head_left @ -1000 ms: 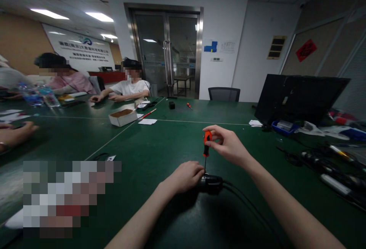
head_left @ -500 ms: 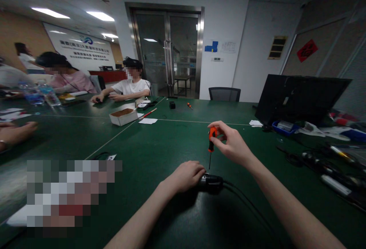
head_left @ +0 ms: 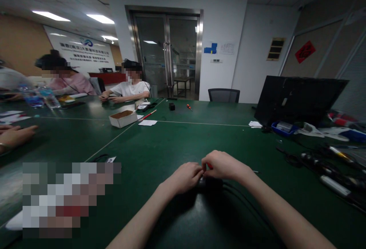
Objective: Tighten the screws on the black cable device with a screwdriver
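My left hand is closed around the end of a black corded device low over the green table, its far end hidden under the fingers. My right hand has its fingertips pinched together at the top of the device, right beside my left fingers. An orange-and-black screwdriver is tucked in that right hand; only a bit of its handle and a thin shaft tip past the wrist show. What the right fingertips pinch is too small to make out. A black cable runs from the device to the lower right.
A black monitor, a blue tray and tangled cabled tools lie to the right. Ahead are a white box, a small screwdriver and a black block. Co-workers sit left; a co-worker's hand rests there.
My right hand has come down from above onto the device. The screwdriver, upright before, now lies sideways within the hand. My left hand stays on the device.
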Demonstrator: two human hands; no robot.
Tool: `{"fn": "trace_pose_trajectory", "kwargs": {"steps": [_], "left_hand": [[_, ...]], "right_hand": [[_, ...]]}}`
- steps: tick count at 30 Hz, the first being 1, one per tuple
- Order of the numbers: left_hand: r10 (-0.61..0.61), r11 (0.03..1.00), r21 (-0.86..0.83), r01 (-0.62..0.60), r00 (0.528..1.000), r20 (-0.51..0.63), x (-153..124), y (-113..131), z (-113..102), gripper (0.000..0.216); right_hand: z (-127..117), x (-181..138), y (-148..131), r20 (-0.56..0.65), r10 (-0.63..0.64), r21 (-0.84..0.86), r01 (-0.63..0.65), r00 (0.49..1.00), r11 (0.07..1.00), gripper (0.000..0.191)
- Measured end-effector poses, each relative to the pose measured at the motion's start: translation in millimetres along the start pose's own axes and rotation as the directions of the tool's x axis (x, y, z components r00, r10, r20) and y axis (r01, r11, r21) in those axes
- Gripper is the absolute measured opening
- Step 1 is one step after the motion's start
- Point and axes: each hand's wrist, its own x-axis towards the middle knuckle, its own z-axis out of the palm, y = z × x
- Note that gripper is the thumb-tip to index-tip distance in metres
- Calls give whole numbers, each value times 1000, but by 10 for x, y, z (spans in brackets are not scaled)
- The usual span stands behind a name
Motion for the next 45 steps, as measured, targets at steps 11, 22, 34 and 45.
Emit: {"fn": "trace_pose_trajectory", "kwargs": {"steps": [11,22,34,45], "left_hand": [[-38,999,1,38,999,-8,18,5,5,25],[-53,999,-10,53,998,-21,8,-11,20,25],[-60,998,22,60,998,-5,4,50,-30,30],[-81,996,41,81,997,5,-19,87,-61,33]], "right_hand": [[114,49,-87,111,-30,-89,40,993,995,24],[69,30,-94,123,-70,-93,82,990,992,29],[-54,-16,78,-108,-71,105,82,992,991,24],[-328,-141,115,-529,-15,513,334,848,791,26]]}}
